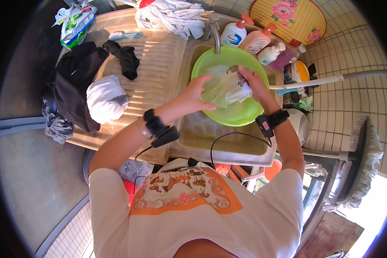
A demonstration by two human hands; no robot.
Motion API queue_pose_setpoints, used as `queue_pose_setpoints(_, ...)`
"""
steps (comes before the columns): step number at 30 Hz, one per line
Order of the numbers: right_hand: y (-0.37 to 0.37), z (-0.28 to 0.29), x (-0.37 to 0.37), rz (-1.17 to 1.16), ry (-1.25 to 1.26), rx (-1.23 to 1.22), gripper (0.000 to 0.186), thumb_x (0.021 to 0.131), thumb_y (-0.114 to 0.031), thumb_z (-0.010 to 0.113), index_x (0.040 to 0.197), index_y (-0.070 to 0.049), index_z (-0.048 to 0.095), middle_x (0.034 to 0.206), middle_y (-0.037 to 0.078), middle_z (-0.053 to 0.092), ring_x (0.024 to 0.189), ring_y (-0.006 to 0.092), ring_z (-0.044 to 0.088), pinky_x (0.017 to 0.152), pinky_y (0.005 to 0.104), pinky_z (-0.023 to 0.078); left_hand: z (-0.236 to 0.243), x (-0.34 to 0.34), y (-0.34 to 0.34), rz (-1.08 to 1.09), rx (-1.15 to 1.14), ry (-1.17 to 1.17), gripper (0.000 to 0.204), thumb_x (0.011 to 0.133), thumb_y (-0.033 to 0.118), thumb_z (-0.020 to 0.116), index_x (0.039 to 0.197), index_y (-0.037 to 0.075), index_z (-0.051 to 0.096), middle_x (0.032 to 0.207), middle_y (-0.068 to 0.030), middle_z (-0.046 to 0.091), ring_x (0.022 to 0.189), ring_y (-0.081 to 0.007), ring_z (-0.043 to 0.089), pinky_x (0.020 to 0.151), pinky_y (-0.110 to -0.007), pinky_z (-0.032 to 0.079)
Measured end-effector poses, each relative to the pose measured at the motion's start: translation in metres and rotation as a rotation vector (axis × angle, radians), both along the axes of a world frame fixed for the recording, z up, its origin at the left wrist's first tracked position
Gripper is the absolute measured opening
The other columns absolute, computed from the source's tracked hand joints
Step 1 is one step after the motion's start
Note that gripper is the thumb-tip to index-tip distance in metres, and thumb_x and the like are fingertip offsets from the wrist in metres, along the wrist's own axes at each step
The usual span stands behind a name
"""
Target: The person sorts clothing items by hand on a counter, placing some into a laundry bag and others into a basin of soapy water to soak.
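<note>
A light green basin (pixel 228 122) of cloudy water stands in the sink under the faucet (pixel 216 39). My right hand (pixel 255 86) is at the basin's right side, its fingers closed round a wet white cloth with a greyish part (pixel 237 93). The cloth's lower part hangs into the water; whether it is a sock or another small garment I cannot tell. Over the left rim is my left hand (pixel 198 95), thumb and fingers spread apart, holding nothing.
Left of the sink, a ridged washboard counter (pixel 159 64) bears a white cloth bundle (pixel 106 99), black clothes (pixel 75 86), a black sock-like piece (pixel 127 60) and a brush (pixel 124 35). Pump bottles (pixel 234 33) line the back. A mop head (pixel 172 17) lies behind.
</note>
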State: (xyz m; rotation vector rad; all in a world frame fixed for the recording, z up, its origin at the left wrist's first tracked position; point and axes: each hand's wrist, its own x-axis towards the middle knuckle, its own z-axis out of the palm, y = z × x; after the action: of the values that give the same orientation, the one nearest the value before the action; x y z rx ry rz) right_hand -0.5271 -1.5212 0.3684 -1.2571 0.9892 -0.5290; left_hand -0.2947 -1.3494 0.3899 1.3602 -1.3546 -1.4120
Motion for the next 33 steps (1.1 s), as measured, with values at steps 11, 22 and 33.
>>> queue_pose_setpoints(11,0.029,0.092,0.005,-0.005,-0.426,0.093,0.031,0.099,-0.035,0.064,0.100,-0.004,0.068,0.085,0.001,0.068,0.070,0.0094,0.063,0.067,0.0263,0.052,-0.107,-0.075,-0.078,0.033,0.029,-0.338,0.136,0.047,0.028,0.098,0.157,0.010,0.020,0.156,-0.0324,0.020,0.143,-0.0492,0.027,0.117,-0.049,0.032)
queue_pose_setpoints(22,0.024,0.102,-0.007,-0.180,-0.716,0.193,0.034,0.099,-0.035,0.059,0.108,-0.003,0.067,0.097,0.009,0.072,0.088,0.0215,0.068,0.082,0.0365,0.055,-0.117,-0.096,-0.086,0.255,-0.020,0.422,0.048,0.087,0.009,0.075,0.132,0.001,0.060,0.122,-0.0081,0.069,0.106,-0.0172,0.066,0.092,-0.032,0.052)
queue_pose_setpoints(33,-0.011,-0.057,-0.117,-0.271,0.171,0.124,0.050,0.096,-0.043,0.064,0.133,-0.010,0.058,0.122,0.012,0.067,0.107,0.0260,0.067,0.090,0.0501,0.055,-0.068,-0.083,-0.099,0.573,0.087,0.845,0.031,0.102,0.001,0.045,0.130,0.002,0.058,0.121,-0.0096,0.068,0.106,-0.0209,0.067,0.092,-0.035,0.055)
